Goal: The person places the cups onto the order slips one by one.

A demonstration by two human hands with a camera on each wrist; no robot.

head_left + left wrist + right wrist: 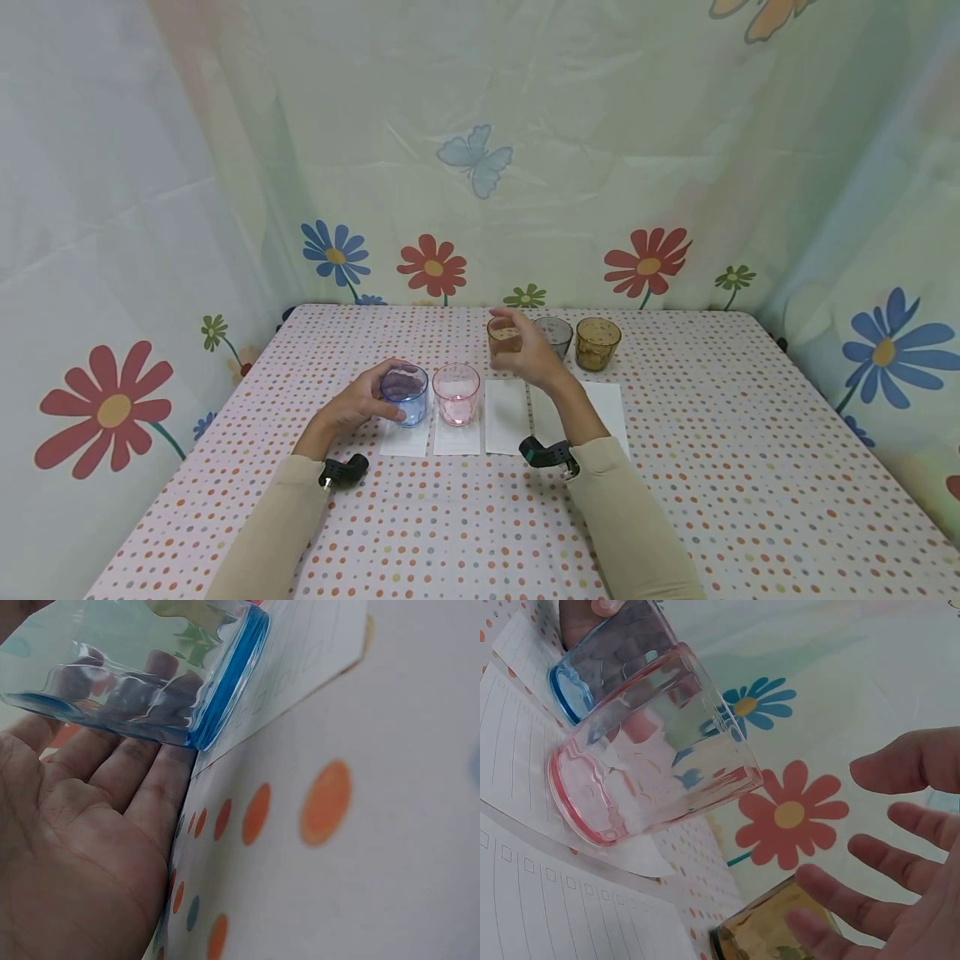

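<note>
My left hand (356, 406) grips a clear blue glass (413, 408), thumb at its near side and fingers around its far side. Through the blue wall the fingers show in the left wrist view. Close to its right stands a clear pink glass (457, 398), upright on a paper sheet. My right hand (531, 352) is over the back of the table with fingers spread and nothing in them. It partly covers an amber glass (504, 337) in the head view; in the right wrist view the fingertips overlap that amber glass (769, 926).
A grey glass (557, 335) and another amber glass (597, 346) stand in the back row to the right. Printed white paper sheets (507, 421) lie side by side across the dotted tablecloth (420, 533). A flowered curtain (540, 208) hangs behind.
</note>
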